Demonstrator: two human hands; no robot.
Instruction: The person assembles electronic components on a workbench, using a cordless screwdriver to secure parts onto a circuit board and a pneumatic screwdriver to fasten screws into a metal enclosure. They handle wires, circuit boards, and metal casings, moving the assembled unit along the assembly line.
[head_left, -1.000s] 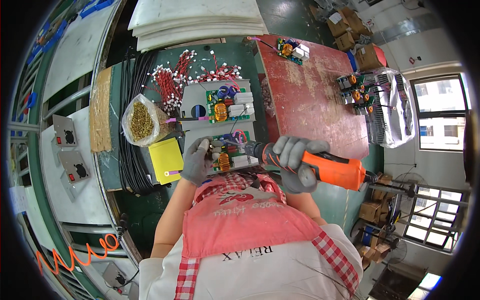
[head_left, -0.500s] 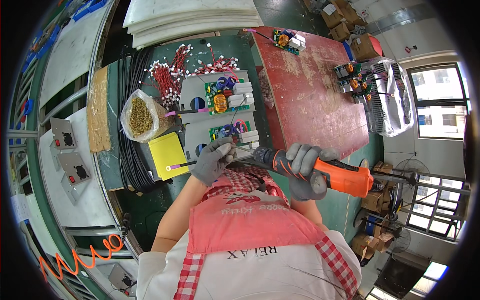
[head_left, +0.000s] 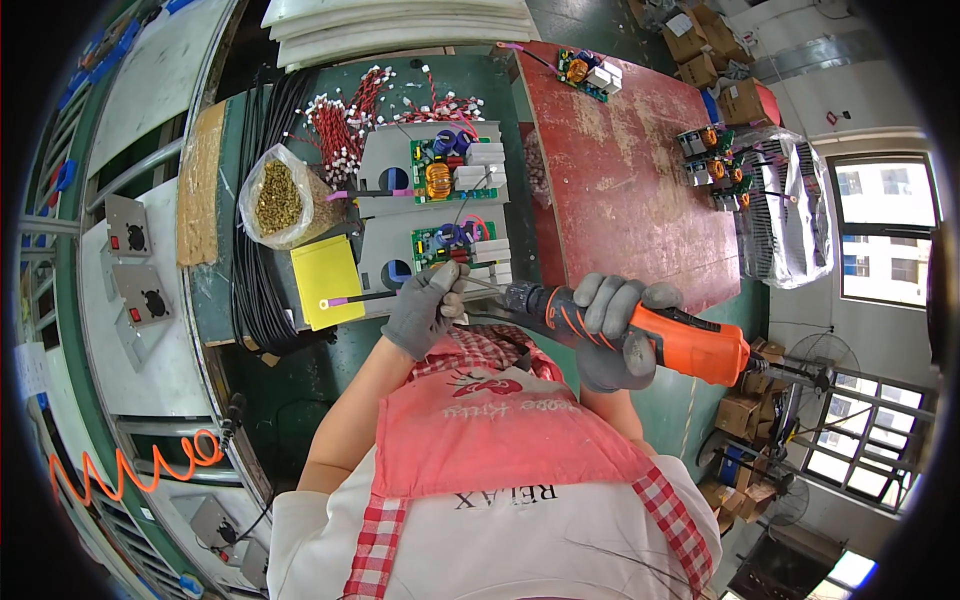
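Left hand [head_left: 425,310], right hand [head_left: 615,335] and orange power driver [head_left: 700,345], mid-frame.
Left of centre I see yellow sheets [head_left: 325,285]; at centre, left fingertips bunch by the driver's bit, holding what I can't tell, just below a circuit board [head_left: 460,240]; rightward, the right hand clasps the driver.

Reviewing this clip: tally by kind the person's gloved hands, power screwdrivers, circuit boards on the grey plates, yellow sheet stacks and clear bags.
Gloved hands: 2
Power screwdriver: 1
Circuit boards on grey plates: 2
Yellow sheet stack: 1
Clear bag: 1
Total: 7
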